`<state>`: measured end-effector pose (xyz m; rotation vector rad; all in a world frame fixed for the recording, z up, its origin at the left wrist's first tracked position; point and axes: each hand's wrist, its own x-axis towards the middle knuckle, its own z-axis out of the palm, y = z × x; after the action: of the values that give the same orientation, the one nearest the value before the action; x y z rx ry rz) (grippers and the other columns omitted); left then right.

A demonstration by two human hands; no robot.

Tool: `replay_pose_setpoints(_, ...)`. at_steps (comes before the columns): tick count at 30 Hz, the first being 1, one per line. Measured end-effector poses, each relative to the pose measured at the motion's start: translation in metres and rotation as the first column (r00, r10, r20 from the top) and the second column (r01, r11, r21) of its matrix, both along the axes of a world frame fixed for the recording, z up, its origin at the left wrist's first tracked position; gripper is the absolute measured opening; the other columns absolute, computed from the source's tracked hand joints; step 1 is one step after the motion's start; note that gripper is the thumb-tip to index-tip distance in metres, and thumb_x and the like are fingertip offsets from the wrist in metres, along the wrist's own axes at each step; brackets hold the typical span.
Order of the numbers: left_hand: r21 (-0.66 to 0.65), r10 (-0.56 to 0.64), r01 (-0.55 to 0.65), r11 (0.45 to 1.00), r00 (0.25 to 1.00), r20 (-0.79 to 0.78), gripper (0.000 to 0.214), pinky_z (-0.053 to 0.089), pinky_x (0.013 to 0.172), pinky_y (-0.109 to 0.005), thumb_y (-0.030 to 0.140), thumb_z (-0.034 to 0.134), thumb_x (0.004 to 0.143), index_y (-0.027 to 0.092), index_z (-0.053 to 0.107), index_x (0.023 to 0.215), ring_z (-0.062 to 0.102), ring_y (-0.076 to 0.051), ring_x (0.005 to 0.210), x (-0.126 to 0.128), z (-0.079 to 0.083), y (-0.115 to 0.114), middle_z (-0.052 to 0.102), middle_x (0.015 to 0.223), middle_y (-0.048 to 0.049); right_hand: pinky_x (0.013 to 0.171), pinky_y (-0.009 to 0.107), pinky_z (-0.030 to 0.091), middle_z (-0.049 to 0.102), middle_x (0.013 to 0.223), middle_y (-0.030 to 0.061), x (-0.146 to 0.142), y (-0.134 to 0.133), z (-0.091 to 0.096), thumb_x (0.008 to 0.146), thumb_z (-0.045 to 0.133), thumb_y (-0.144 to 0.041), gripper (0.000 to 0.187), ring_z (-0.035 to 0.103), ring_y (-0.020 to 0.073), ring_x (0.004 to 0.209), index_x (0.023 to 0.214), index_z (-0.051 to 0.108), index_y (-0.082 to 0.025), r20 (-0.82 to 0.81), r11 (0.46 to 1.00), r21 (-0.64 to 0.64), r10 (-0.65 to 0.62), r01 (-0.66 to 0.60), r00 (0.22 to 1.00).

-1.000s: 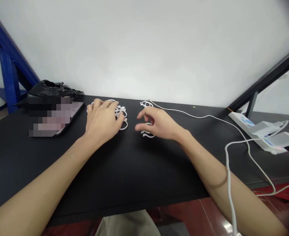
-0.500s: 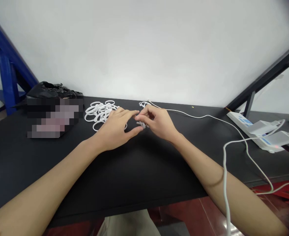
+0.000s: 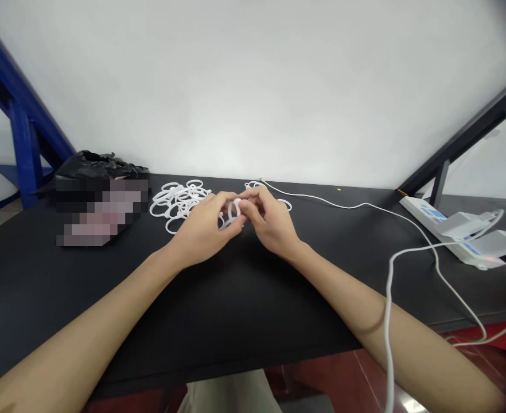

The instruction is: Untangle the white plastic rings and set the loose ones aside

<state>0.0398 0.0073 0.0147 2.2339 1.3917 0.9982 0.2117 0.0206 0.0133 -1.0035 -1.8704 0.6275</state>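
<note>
A thin white ring (image 3: pixel 237 210) is held upright between my two hands, above the black table. My left hand (image 3: pixel 201 232) grips it from the left, thumb below and fingers above. From the right, the thumb and fingers of my right hand (image 3: pixel 275 225) pinch the ring's upper edge. Fingers hide part of the ring, so its full shape cannot be made out. Just beyond my left hand lies a loose pile of similar white rings (image 3: pixel 169 213). More white rings (image 3: pixel 288 202) lie behind my right hand, partly covered by it.
A black plastic bag (image 3: pixel 96 165) with a blurred-out patch sits on the black table (image 3: pixel 244 321) at the left. At the right, a white power strip (image 3: pixel 425 213) carries two plugged-in adapters. A white cable (image 3: pixel 390 321) loops across my right forearm. Behind stands a pale wall (image 3: pixel 253 103).
Both hands have drawn together and now meet around the white ring. My left fingers, stretched out before, have curled onto it. A ring behind my right hand has come into sight.
</note>
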Motion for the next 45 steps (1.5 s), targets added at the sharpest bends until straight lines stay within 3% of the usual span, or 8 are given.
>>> replay_pose_setpoints(3,-0.175,0.124,-0.076,0.982,0.951,0.283,0.037,0.048,0.077,-0.033,0.05,0.055,0.088,0.021,0.059,0.11,0.062,-0.019,0.083,-0.004,0.002,0.006,0.069,0.093,-0.0026,0.072,0.027,0.046,0.066,0.089,0.0015,0.003,0.005,-0.005,0.094,0.053,-0.044,0.028,0.06,0.0127,0.075,0.105,0.057,-0.019,0.089,1.0,-0.001,0.003,-0.003,0.996)
replay_pose_setpoints(7,-0.322,0.181,0.047,0.946,0.747,0.64,0.035,0.051,0.078,-0.032,0.052,0.059,0.087,0.018,0.061,0.097,0.063,-0.016,0.078,-0.008,0.004,0.011,0.071,0.098,-0.005,0.075,0.029,0.048,0.065,0.101,0.004,0.001,0.007,-0.012,0.085,0.067,-0.042,0.03,0.061,0.0133,0.08,0.103,0.058,-0.019,0.216,0.994,0.0,0.108,-0.11,0.97)
replay_pose_setpoints(13,-0.392,0.17,0.29,0.873,0.572,0.802,0.027,0.052,0.081,-0.034,0.038,0.061,0.089,0.013,0.061,0.1,0.066,-0.016,0.078,-0.004,0.009,0.008,0.071,0.092,-0.0071,0.063,0.025,0.048,0.066,0.092,0.0005,-0.005,0.005,-0.014,0.085,0.067,-0.037,0.025,0.057,0.0091,0.063,0.098,0.054,-0.02,0.068,0.993,-0.096,0.071,-0.065,0.995)
replay_pose_setpoints(23,-0.373,0.071,0.265,0.889,0.726,0.684,0.039,0.046,0.092,-0.034,0.051,0.063,0.086,0.016,0.066,0.103,0.063,-0.019,0.095,-0.006,0.004,0.006,0.07,0.097,-0.0047,0.06,0.02,0.048,0.062,0.068,-0.0048,-0.006,0.003,-0.008,0.089,0.061,-0.026,0.01,0.06,0.0074,0.057,0.097,0.066,-0.021,0.0,0.997,-0.051,0.057,-0.057,0.998)
replay_pose_setpoints(28,-0.398,0.103,0.092,0.913,0.891,0.442,0.046,0.048,0.083,-0.034,0.058,0.062,0.083,0.021,0.065,0.11,0.063,-0.02,0.089,-0.007,0.001,0.007,0.071,0.1,-0.0038,0.05,0.02,0.052,0.065,0.063,-0.0036,-0.007,0.006,-0.008,0.087,0.064,-0.026,0.011,0.066,0.0108,0.05,0.083,0.057,-0.018,-0.13,0.944,-0.331,-0.048,0.002,0.99)
replay_pose_setpoints(36,-0.276,0.194,-0.086,0.957,0.9,0.391,0.045,0.05,0.088,-0.039,0.055,0.056,0.086,0.023,0.063,0.118,0.065,-0.023,0.096,-0.009,0.001,0.01,0.071,0.11,-0.0056,0.052,0.024,0.06,0.069,0.063,-0.0006,-0.002,0.018,-0.01,0.09,0.059,-0.02,0.013,0.07,0.0137,0.052,0.082,0.049,-0.018,-0.418,0.835,-0.545,-0.193,-0.075,0.888)
replay_pose_setpoints(41,0.11,0.359,-0.364,0.925,0.931,0.064,0.052,0.041,0.105,-0.048,0.031,0.055,0.086,0.02,0.052,0.137,0.052,-0.031,0.121,-0.014,-0.002,0.013,0.06,0.133,-0.0099,0.049,0.022,0.058,0.066,0.064,-0.0021,-0.002,0.019,-0.011,0.088,0.059,-0.02,0.007,0.068,0.0122,0.051,0.084,0.054,-0.018,-0.385,0.853,-0.52,-0.187,-0.045,0.904)
replay_pose_setpoints(45,0.364,0.175,-0.122,0.923,0.978,-0.115,0.049,0.039,0.107,-0.048,0.022,0.048,0.09,0.022,0.052,0.139,0.046,-0.029,0.124,-0.012,-0.006,0.009,0.056,0.136,-0.0094,0.038,0.016,0.044,0.059,0.059,-0.0051,-0.001,0.016,-0.01,0.087,0.06,-0.027,0.011,0.055,0.007,0.042,0.083,0.061,-0.017,-0.232,0.89,-0.455,-0.149,0.028,0.961)
